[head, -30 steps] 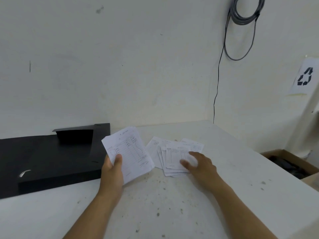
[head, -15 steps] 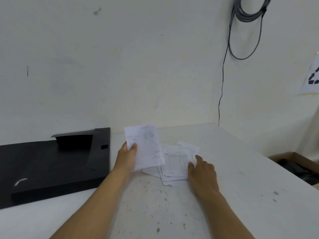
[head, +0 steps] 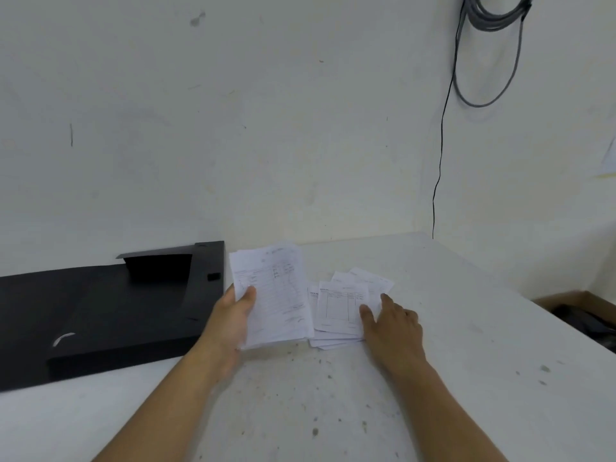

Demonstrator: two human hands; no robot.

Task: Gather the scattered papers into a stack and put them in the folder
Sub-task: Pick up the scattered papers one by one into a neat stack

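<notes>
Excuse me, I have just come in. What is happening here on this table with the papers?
A person is collecting printed papers on a white table. The left hand grips a bundle of sheets, thumb on top. The right hand rests with straight fingers on the loose papers fanned out on the table beside that bundle. The black folder lies open to the left, and no paper is visible in it.

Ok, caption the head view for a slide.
Left hand holds gathered sheets; right hand presses the loose papers beside the folder.
</notes>
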